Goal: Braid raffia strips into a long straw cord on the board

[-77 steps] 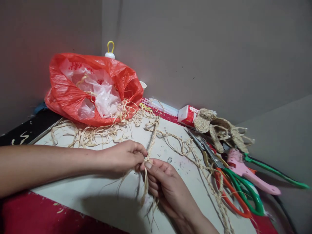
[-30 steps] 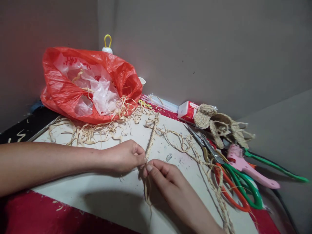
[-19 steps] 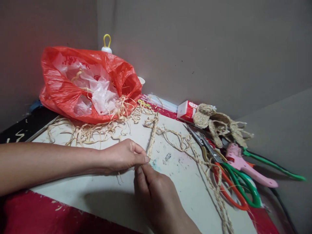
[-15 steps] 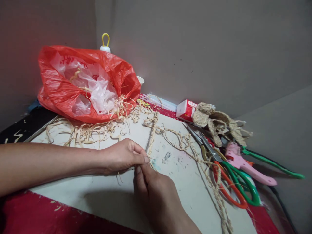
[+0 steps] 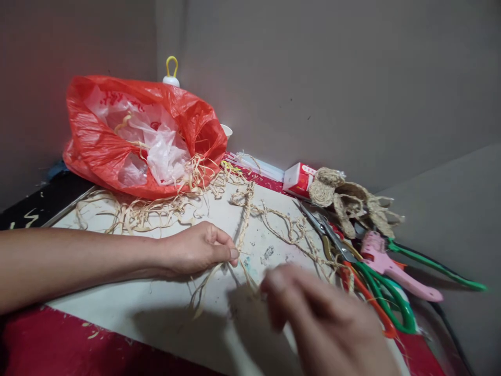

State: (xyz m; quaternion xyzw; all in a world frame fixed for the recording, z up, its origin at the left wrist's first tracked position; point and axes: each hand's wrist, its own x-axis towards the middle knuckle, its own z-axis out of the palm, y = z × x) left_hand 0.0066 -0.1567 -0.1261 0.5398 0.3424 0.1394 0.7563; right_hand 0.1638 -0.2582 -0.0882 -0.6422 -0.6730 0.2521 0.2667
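Observation:
My left hand [image 5: 211,248] pinches the lower end of a straw-coloured raffia braid [image 5: 246,216] between thumb and forefinger. Loose raffia strands [image 5: 200,297] fan out below the pinch onto the white board. My right hand [image 5: 313,308] is raised nearer the camera, right of the braid, and blurred by motion. Its fingers are curled, and one strand [image 5: 249,277] runs from the braid's end to its fingertips. A thinner, long plaited cord [image 5: 279,214] lies loosely across the board to the right, partly behind my right hand.
A red plastic bag [image 5: 92,151] with raffia spilling out stands at the back left. At right lie scissors with green handles [image 5: 407,313], a pink glue gun [image 5: 403,274] and woven straw pieces [image 5: 326,190]. A red and white box [image 5: 299,177] sits by the wall.
My right hand has moved away from my left, rightward and toward the camera, uncovering the loose strands. My left hand keeps its pinch in nearly the same place.

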